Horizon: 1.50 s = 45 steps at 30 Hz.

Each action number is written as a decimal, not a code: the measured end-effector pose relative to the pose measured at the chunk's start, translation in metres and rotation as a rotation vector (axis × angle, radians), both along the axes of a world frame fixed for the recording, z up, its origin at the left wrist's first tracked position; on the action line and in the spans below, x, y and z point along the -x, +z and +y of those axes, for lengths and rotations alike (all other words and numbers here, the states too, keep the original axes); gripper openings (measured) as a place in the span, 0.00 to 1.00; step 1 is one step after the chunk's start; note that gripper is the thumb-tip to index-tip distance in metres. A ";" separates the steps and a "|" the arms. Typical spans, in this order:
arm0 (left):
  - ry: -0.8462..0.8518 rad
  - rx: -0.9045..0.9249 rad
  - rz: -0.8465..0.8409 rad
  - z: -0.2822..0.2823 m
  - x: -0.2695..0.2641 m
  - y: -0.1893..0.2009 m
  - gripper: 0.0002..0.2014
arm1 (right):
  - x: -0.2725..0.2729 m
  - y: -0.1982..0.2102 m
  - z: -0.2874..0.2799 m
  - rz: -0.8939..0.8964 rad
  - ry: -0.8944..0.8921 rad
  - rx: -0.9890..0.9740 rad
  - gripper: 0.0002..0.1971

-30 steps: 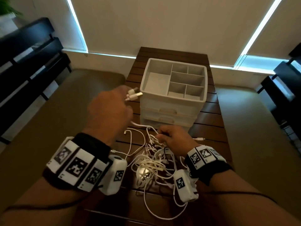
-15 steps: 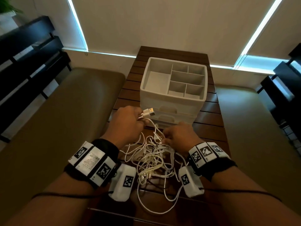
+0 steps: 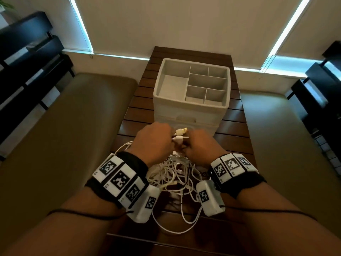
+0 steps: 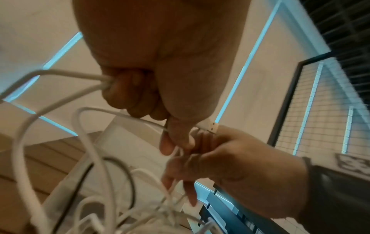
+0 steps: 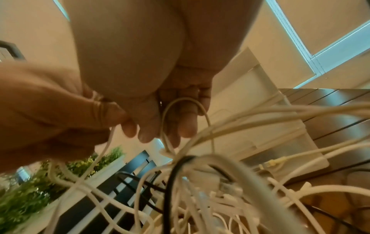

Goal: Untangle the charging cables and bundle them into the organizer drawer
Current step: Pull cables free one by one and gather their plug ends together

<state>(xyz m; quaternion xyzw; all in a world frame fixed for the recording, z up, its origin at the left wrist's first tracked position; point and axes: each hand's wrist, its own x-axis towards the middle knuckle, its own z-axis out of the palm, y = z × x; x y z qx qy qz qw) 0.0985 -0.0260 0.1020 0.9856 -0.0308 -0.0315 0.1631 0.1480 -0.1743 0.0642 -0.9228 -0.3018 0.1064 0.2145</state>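
Cables point(image 3: 173, 174), mostly white with a black one or two mixed in, are lying in a tangled heap on the slatted table point(image 3: 232, 141), just in front of the organizer point(image 3: 191, 109). We are holding both hands together right above the heap, near the organizer's lower drawers. Our left hand point(image 3: 153, 141) is clenching around cable ends, with two plugs point(image 3: 180, 134) sticking out of the fist toward our right hand point(image 3: 202, 146). In the left wrist view its fingers point(image 4: 128, 95) are curling around white strands. Our right hand is pinching a thin white strand next to the plugs, with a loop hanging under its fingers point(image 5: 186, 125) in the right wrist view. The organizer's open top tray is showing bare compartments, and its drawers are sitting closed. Benches point(image 3: 79, 126) are flanking the table, and dark shelves point(image 3: 27, 58) are standing at both walls.
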 end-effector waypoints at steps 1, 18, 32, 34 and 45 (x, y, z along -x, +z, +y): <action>0.004 0.034 0.007 0.002 -0.001 -0.002 0.08 | -0.001 0.003 -0.003 0.040 -0.037 -0.046 0.09; 0.275 -0.013 -0.115 0.063 -0.008 0.053 0.07 | -0.001 -0.008 -0.039 0.281 -0.281 -0.358 0.01; 0.178 0.078 0.229 0.027 0.015 0.035 0.12 | 0.020 0.021 -0.006 0.417 -0.133 -0.515 0.07; 0.203 0.016 0.238 0.035 0.018 0.044 0.10 | 0.015 0.024 -0.010 0.459 -0.144 -0.513 0.06; 0.250 0.070 0.349 0.060 0.023 0.041 0.17 | 0.024 -0.020 0.028 0.406 0.154 -0.023 0.06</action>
